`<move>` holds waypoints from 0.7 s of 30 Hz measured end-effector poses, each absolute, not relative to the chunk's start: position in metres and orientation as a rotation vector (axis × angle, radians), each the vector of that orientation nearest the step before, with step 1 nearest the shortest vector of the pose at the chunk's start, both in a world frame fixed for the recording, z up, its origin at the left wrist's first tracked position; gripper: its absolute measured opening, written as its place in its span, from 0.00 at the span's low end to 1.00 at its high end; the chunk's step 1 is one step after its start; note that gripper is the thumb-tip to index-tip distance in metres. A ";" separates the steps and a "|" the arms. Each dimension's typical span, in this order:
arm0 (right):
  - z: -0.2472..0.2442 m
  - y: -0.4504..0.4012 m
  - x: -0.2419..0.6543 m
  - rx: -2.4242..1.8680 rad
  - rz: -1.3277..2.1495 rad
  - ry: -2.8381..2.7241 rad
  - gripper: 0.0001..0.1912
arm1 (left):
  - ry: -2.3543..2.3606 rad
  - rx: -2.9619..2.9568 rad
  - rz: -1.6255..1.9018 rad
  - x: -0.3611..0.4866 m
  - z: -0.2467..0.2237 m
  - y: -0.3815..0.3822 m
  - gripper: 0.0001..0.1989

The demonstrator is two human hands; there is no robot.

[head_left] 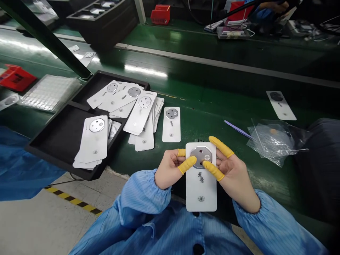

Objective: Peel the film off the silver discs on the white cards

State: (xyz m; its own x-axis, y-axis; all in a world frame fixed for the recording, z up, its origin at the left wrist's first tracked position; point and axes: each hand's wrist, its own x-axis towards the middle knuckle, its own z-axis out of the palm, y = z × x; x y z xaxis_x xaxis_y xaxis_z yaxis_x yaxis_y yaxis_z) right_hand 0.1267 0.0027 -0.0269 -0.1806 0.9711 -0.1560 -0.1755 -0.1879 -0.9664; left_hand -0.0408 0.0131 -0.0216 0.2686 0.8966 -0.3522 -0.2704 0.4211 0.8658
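A white panel (201,189) with a grey octagonal plate near its top is held upright between both hands, close to my body. My left hand (176,166) pinches its left edge, the yellow-covered thumb on the octagon. My right hand (230,170) grips the right edge, thumb on the octagon and a yellow-covered index finger stretched along the top corner. Fingers behind the panel are partly hidden. Just beyond lies a similar panel (171,132) flat on the green surface. More such panels (140,113) overlap in a pile to the left.
Black trays (58,131) at the left hold further panels. Clear plastic bags (276,140) and purple tweezers (237,129) lie at the right, with a single panel (281,105) beyond. Red bins (17,78) and a blue sleeve (26,166) are at the left.
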 end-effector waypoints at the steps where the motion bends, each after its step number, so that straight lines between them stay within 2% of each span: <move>1: -0.027 0.004 0.127 -1.102 1.552 -1.099 0.33 | 0.997 0.764 0.918 -0.041 -0.023 0.013 0.18; 4: -0.028 0.009 0.127 -1.104 1.553 -1.113 0.35 | 1.044 0.741 0.958 -0.037 -0.024 0.013 0.19; 9: -0.036 0.016 0.119 -1.137 1.583 -1.167 0.31 | 1.160 0.843 0.945 -0.033 -0.027 0.019 0.22; 12: -0.050 0.038 0.124 -1.125 1.553 -1.302 0.37 | 1.249 1.135 0.857 -0.044 -0.039 0.042 0.21; 14: -0.059 0.075 0.147 -1.259 1.366 -1.476 0.43 | 1.367 1.337 0.836 -0.056 -0.049 0.070 0.19; 15: -0.061 0.099 0.166 -1.441 1.172 -1.566 0.43 | 1.432 1.394 0.850 -0.062 -0.055 0.086 0.18; 16: -0.062 0.125 0.189 -1.718 0.893 -1.620 0.41 | 1.499 1.428 0.872 -0.068 -0.059 0.101 0.17; 21: -0.040 0.231 0.317 -2.293 0.266 -1.433 0.30 | 1.816 1.590 0.962 -0.079 -0.070 0.137 0.18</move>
State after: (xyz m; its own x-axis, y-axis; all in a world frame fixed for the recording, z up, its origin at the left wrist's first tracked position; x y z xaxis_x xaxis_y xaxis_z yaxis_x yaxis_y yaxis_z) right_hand 0.3170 0.2315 -0.0402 0.4496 0.8912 0.0594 0.8105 -0.3791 -0.4465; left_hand -0.0788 0.1370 -0.0698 -0.1608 0.9852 0.0587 0.6021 0.0508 0.7968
